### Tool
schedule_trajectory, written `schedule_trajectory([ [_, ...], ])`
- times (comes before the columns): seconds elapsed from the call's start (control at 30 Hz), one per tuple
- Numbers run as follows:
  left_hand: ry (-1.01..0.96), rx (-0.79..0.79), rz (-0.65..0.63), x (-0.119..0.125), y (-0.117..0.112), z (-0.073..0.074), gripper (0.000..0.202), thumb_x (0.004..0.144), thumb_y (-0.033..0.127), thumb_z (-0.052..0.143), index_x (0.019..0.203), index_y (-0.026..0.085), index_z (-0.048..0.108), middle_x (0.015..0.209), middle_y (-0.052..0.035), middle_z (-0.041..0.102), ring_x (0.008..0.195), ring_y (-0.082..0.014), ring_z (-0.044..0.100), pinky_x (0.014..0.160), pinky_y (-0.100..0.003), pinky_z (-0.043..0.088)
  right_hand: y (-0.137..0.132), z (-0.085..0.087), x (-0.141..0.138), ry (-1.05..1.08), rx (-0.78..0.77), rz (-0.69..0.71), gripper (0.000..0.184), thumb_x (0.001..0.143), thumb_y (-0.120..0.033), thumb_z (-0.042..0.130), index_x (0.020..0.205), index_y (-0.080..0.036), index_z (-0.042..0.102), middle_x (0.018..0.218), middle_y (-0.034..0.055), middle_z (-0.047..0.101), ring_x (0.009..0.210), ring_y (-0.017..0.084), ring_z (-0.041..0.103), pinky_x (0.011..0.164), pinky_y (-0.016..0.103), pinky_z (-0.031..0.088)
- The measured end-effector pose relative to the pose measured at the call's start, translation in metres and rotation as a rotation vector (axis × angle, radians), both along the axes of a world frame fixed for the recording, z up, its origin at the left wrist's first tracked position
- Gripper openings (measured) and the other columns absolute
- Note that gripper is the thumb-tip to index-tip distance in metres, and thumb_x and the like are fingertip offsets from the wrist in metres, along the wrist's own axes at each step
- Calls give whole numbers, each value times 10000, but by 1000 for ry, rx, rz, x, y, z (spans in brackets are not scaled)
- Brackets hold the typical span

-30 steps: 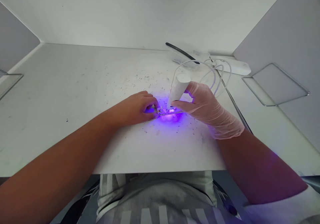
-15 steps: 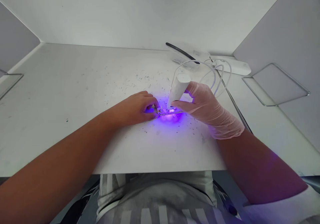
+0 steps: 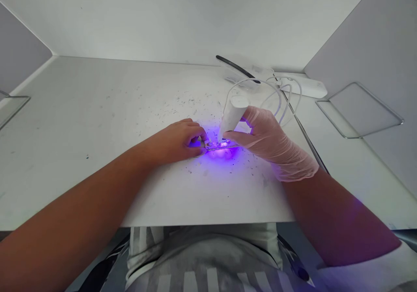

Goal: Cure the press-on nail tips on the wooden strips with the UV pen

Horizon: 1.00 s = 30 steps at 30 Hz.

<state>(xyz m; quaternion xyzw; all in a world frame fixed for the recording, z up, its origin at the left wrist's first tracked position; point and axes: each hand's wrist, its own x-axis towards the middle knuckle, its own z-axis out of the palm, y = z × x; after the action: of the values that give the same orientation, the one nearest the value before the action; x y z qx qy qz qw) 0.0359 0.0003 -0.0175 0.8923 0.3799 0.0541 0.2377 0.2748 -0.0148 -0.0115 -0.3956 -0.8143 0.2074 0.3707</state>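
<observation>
My right hand (image 3: 260, 133), in a thin translucent glove, is wrapped round a white handheld UV lamp (image 3: 233, 116). The lamp is tilted, its narrow end down, and violet light glows beneath it. Under that end lies a small, narrow, clear-looking piece (image 3: 216, 144) on the table; the glare hides its detail. My bare left hand (image 3: 182, 140) rests on the table and pinches the left end of this piece between thumb and fingers. A white cable (image 3: 249, 79) loops from the lamp toward the back right.
Dark specks and scraps lie scattered over the white table (image 3: 81, 105). At the back, a black curved strip (image 3: 237, 69) sits by a clear plastic container, near a white power strip (image 3: 302, 86). Wire frames (image 3: 360, 109) stand at both sides.
</observation>
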Motion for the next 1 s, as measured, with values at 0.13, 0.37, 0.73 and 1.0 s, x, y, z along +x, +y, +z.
schedule_trajectory([
  [0.13,-1,1,-6,0,0,0,197,856,351,577,954,201,660,844,-41,596,869,-205,524,729,-322,410,0,0,-1,6,9,4,88,763,-179,684,827,-209,632,787,-21,669,713,133,622,656,283,483],
  [0.37,4,-2,3,1,0,1,193,845,344,575,937,200,665,827,-39,592,854,-200,525,716,-315,405,0,1,-2,7,-12,-7,83,754,-179,673,817,-211,630,785,-20,669,718,136,620,663,287,489],
  [0.73,-2,7,0,1,1,-1,183,844,348,582,927,205,661,815,-36,584,844,-205,521,713,-318,398,1,-1,0,5,9,6,89,761,-168,678,819,-215,629,783,-24,671,718,132,622,660,280,490],
  [1.0,-5,-10,9,1,0,1,184,839,339,584,932,202,664,825,-41,587,845,-210,519,711,-320,392,1,-1,0,2,20,13,89,769,-174,682,839,-206,637,800,-20,670,730,132,628,662,280,486],
])
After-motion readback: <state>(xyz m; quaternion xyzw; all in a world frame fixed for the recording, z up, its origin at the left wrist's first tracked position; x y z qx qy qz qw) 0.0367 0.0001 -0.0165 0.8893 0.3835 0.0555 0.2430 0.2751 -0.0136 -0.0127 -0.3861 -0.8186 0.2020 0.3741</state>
